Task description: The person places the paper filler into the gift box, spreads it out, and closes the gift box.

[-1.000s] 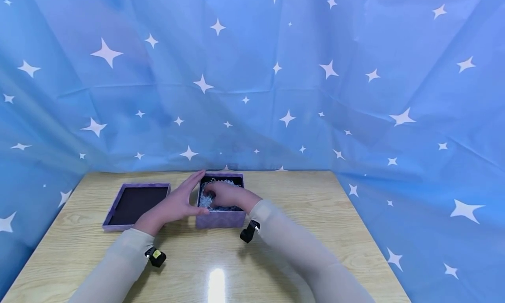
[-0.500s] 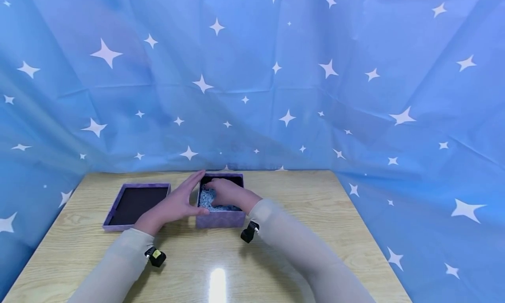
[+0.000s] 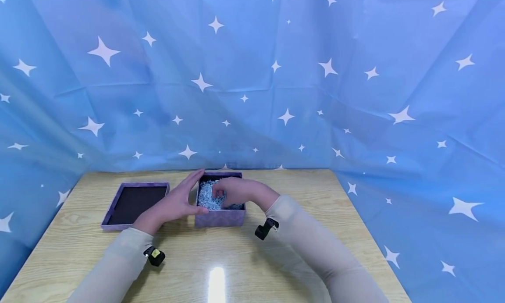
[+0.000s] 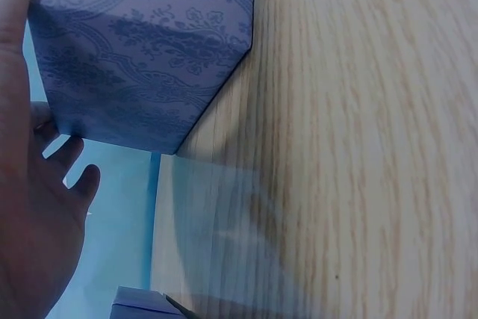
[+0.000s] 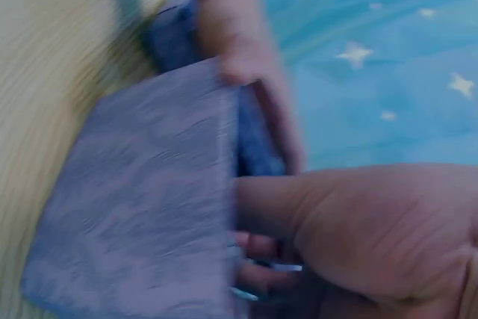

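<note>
A purple patterned box [image 3: 219, 219] stands at the back of the table, its top uncovered. Pale blue shredded paper [image 3: 208, 194] fills much of its dark inside. My left hand [image 3: 179, 203] holds the box's left side, thumb at the front rim and fingers towards the far corner; the left wrist view shows those fingers against the patterned wall [image 4: 142, 57]. My right hand [image 3: 238, 191] reaches into the box from the right, fingers bent down into the shreds. In the blurred right wrist view, the box wall hides part of the right hand's fingers [image 5: 261, 278], so I cannot tell whether they hold anything.
The matching lid [image 3: 136, 206] lies inside-up to the left of the box, partly behind my left hand. A wooden table [image 3: 300, 215] carries both. Blue star-printed cloth [image 3: 252, 75] hangs behind and at the sides.
My right hand has drawn a little to the right inside the box, and its fingers bend more now. More of the shredded paper shows. My left hand keeps its hold.
</note>
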`<state>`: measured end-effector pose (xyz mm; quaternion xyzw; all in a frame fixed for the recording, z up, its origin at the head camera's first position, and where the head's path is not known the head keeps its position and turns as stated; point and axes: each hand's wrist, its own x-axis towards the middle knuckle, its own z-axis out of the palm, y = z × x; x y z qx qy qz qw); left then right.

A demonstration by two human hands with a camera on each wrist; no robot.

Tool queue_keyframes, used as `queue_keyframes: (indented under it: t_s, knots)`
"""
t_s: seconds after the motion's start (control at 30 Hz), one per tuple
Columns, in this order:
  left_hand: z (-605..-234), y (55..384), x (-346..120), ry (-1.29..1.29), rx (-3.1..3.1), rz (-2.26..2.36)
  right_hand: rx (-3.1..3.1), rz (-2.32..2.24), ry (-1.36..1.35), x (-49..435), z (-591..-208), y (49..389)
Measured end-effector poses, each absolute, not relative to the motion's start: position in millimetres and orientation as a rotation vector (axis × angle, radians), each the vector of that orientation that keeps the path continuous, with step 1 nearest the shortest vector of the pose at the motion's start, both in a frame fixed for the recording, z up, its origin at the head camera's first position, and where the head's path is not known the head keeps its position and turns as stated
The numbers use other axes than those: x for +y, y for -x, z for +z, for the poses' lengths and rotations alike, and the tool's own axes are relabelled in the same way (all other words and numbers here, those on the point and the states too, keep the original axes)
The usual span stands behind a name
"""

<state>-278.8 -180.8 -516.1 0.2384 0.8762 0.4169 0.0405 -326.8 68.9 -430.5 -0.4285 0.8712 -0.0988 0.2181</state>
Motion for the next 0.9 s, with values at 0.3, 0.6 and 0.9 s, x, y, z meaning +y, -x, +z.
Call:
queue_keyframes:
  t_s: [0.3, 0.6, 0.9]
  knots:
    - [-518, 281, -182, -0.752, 2.682, 1.266, 2.531, 0.198, 1.049, 52, -461, 335]
    - [-518, 281, -182, -0.746, 2.692, 1.258, 2.520, 0.157, 1.065, 57, -455, 333]
    - [-518, 281, -183, -0.734, 2.680, 1.269, 2.387, -0.332, 1.327, 70, -426, 330]
